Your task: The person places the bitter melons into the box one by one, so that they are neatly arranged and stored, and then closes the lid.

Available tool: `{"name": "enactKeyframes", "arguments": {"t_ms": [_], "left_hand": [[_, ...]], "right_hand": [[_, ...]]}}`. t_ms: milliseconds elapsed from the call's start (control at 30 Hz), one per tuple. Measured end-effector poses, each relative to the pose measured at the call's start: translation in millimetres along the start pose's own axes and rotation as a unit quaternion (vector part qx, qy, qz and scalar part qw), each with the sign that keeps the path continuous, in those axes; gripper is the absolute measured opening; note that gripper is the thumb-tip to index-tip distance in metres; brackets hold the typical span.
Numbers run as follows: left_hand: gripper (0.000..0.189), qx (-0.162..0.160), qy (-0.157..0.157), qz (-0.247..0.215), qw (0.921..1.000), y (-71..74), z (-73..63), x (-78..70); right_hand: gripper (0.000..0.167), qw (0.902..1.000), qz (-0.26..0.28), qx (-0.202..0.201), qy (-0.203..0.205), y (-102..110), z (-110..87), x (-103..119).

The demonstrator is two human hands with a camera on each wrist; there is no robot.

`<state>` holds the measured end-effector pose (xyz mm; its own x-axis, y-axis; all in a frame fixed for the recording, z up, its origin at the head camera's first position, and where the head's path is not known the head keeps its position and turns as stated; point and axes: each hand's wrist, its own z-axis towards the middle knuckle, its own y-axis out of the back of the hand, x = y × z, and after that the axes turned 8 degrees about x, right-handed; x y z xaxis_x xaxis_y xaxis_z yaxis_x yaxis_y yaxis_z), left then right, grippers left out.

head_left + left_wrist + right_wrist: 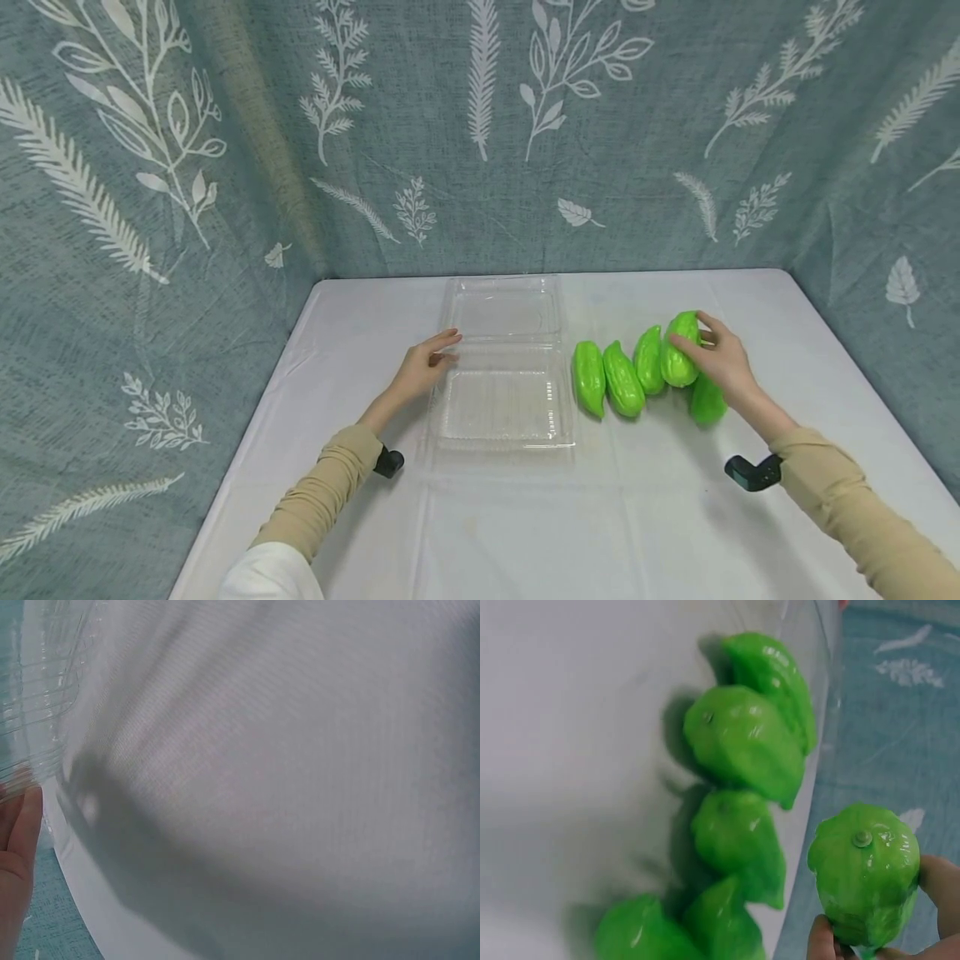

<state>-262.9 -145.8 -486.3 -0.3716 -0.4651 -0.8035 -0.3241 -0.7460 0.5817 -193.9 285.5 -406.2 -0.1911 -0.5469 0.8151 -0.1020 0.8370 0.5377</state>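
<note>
Clearly, the two hands were well apart above the table covered in white cloth (517,525). The right hand (723,360) gripped a glossy, bright green, bumpy, elongated vegetable (678,367), thumb on one side and fingers on the other, raised above the right part of a row. The right wrist view showed five similar green vegetables (739,836) lying below it on the cloth, several touching; the leftmost lay just beside the right edge of a clear, rectangular, ridged plastic container (498,407).

That container lay open, its base nearer the person and its clear, shallow plastic lid (502,312) folded back on the far side. The left hand (416,371) was at the container's left edge, fingers reaching forward and thumb parted from them, fingertips overlapping the rim; how firmly they touched, I could not tell.

Behind the table hung a blue-green fabric curtain (450,108) printed with white leaves and sprigs.
</note>
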Motion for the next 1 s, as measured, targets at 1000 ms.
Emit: {"name": "enactKeyframes", "arguments": {"t_ms": [1000], "left_hand": [[0.04,0.004,0.001,0.014,0.9999,-1.0,-0.3,-4.1]], "right_hand": [[0.076,0.9965,0.029,0.062,0.047,-66,18.9,47]]}}
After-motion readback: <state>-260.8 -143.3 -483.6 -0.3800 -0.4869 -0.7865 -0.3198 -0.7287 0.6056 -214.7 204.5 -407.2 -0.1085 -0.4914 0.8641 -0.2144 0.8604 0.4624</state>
